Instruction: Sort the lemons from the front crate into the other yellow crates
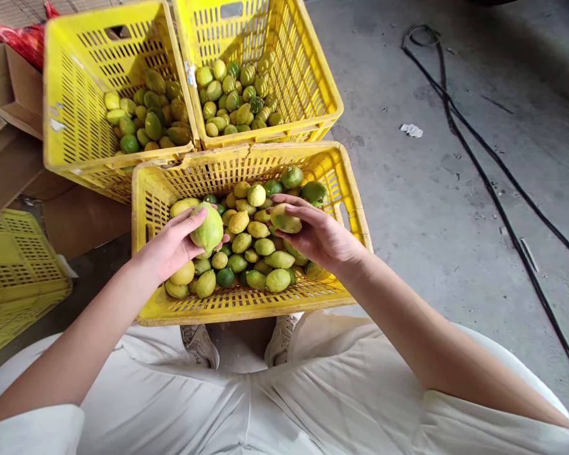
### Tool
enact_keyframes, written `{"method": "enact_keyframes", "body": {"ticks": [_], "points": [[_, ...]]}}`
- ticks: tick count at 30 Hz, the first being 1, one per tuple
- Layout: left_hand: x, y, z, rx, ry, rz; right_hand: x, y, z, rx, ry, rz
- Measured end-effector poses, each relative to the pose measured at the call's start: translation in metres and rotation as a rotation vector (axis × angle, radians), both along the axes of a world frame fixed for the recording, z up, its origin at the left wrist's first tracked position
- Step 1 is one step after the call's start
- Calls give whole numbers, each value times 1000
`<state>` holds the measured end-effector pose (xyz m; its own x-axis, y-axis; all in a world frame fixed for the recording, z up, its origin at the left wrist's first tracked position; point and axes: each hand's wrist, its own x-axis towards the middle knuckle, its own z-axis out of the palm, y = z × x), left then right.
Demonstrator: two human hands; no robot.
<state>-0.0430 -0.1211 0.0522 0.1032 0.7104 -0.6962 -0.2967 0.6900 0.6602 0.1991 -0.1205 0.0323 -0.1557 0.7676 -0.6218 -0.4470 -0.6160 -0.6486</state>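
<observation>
My left hand (177,243) is closed around a large pale green lemon (207,229), over the left part of the near yellow crate (246,309). In my right hand (320,234) is a smaller yellow-green lemon (284,218), gripped between thumb and fingers over the crate's right side. Below both hands lie many loose lemons (265,246), ranging from yellow to dark green. Some of them are hidden by my hands.
Two more yellow crates, a back left one (76,151) and a back right one (308,120), hold lemons too. Cardboard (9,151) lies at left above another yellow crate (19,272). A black cable (497,215) runs across the concrete floor at right.
</observation>
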Motion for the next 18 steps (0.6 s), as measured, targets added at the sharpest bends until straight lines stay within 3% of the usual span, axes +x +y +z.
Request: {"method": "enact_keyframes", "body": {"ticks": [5, 9, 13, 18], "points": [[-3, -1, -12, 85, 119, -49, -2, -6, -1, 33, -115, 54], [-6, -2, -20, 74, 187, -12, -3, -7, 0, 96, -243, 199], [-5, 1, -22, 59, 158, 99, -2, -7, -2, 196, -315, 240], [-1, 6, -13, -46, 78, 309, 1, -4, -4, 93, -176, 177]]}}
